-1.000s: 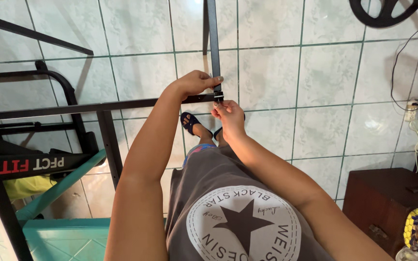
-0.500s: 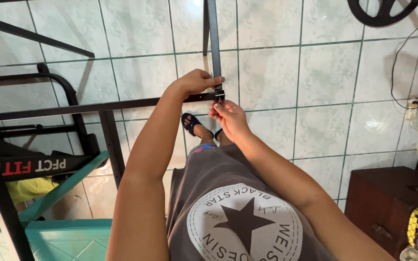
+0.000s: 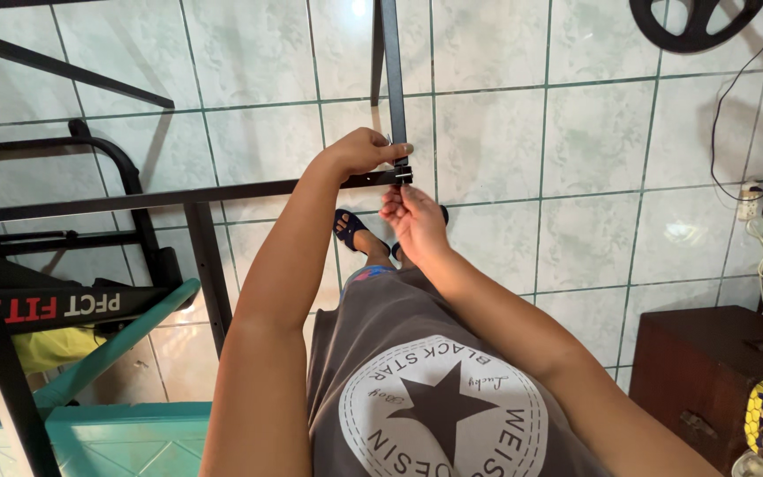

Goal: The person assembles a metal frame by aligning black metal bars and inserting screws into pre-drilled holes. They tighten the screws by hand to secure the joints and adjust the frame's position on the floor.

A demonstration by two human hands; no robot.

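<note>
A black metal frame (image 3: 222,193) runs across the view, with one bar crossing left to right and another bar (image 3: 391,62) running away from me. They meet at a corner joint (image 3: 404,174). My left hand (image 3: 366,150) wraps over the top of the crossbar right at that joint. My right hand (image 3: 410,216) is just under the joint, fingers pinched up at a small part there; whether it is a bolt or a nut is too small to tell. My feet in dark sandals (image 3: 351,230) stand on the tiled floor below.
A black exercise machine (image 3: 55,265) stands at the left, with a teal plastic chair (image 3: 108,415) below it. A dark wooden box (image 3: 708,371) sits at the right, beside a white cable and wall plug (image 3: 752,221). A black wheel-shaped thing (image 3: 695,18) lies at the top right.
Both hands stay at the frame's corner joint. My right-hand fingers have shifted slightly under the joint; the view has barely moved.
</note>
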